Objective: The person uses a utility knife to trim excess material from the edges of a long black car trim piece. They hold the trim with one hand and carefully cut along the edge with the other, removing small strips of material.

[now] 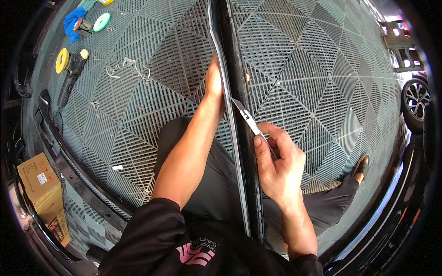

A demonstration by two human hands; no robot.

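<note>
A long black trim strip (239, 83) with a pale edge runs from the top of the view down to my lap. My left hand (214, 80) grips it from the left side; most of the fingers are hidden behind the strip. In my right hand (282, 168) is a utility knife (250, 122) with a pale body, pinched between thumb and fingers. Its dark blade points up and left, with the tip at the strip's pale edge, just below my left hand. Whether the blade is cutting into the strip I cannot tell.
On the grey grid-tile floor (304, 78) at far left lie a polisher (70, 76) with a yellow pad, a green disc (101, 22), a blue cloth (72, 23) and white scraps (133, 69). Cardboard boxes (39, 177) stand left. A car wheel (416, 105) is at right.
</note>
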